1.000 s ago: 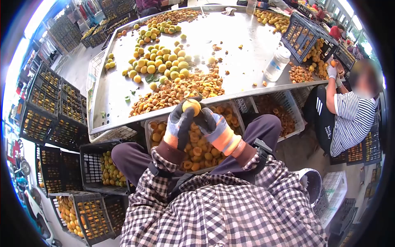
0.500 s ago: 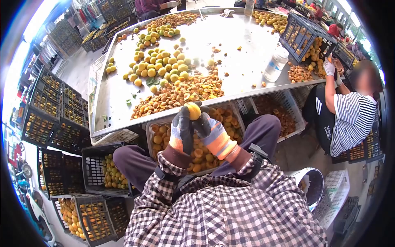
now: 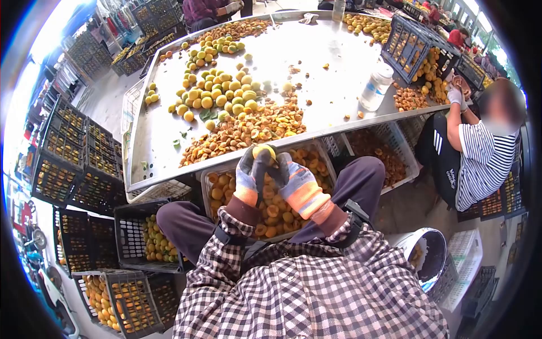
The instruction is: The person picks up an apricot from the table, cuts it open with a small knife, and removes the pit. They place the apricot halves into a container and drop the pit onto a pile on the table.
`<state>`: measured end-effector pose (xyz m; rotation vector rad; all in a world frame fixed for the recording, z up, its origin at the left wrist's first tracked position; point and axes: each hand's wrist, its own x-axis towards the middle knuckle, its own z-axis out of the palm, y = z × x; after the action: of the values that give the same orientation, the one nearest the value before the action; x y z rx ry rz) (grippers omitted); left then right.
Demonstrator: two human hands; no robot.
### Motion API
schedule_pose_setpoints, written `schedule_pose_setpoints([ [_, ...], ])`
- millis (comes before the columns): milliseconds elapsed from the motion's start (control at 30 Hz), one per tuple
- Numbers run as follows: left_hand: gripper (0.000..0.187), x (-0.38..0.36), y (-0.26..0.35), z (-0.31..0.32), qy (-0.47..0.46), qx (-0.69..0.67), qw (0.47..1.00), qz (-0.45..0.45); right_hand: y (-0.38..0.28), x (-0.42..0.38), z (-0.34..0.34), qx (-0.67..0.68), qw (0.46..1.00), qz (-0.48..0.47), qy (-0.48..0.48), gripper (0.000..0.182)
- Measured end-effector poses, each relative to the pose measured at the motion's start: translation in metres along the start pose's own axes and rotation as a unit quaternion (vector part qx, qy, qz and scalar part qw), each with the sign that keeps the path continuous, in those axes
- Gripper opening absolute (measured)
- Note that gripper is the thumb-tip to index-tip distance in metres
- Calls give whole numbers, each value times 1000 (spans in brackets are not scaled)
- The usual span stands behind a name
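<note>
Between my gloved fingertips is a yellow apricot (image 3: 263, 151), just off the near edge of the metal table. My left hand (image 3: 249, 176) grips its left side, and my right hand (image 3: 292, 182) closes on it from the right. Dark glove fingers hide its lower part. Below the hands, a crate (image 3: 208, 198) holds split apricot halves (image 3: 275, 212). A heap of brown pits (image 3: 226, 137) lies beyond the hands on the table, with whole yellow-green apricots (image 3: 220, 90) behind it.
The metal table (image 3: 330, 73) has a raised rim and carries a clear plastic bottle (image 3: 376, 87) and a tipped black crate (image 3: 405, 50). Fruit crates (image 3: 144, 234) stand at left, a white bucket (image 3: 424, 254) at right. A co-worker (image 3: 486, 152) sits on the right.
The apricot has turned between my fingers and sits slightly lower, its yellow side now up. My hands stay close together. The co-worker's hands at right have shifted a little.
</note>
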<state>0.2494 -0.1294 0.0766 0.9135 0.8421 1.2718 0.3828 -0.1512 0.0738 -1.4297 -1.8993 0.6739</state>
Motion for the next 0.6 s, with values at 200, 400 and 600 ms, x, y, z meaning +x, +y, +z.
schedule_pose_setpoints([
  [200, 54, -1, -2, -3, -121, 39, 990, 57, 1, -4, -6, -51, 996, -49, 52, 59],
  [400, 54, -7, 13, 4, -2, 110, 990, 83, -7, 4, -6, -78, 991, -110, 20, 65],
  [600, 52, -16, 1, -6, -32, 123, 983, 132, 3, -2, 5, 119, 986, -113, -8, 53],
])
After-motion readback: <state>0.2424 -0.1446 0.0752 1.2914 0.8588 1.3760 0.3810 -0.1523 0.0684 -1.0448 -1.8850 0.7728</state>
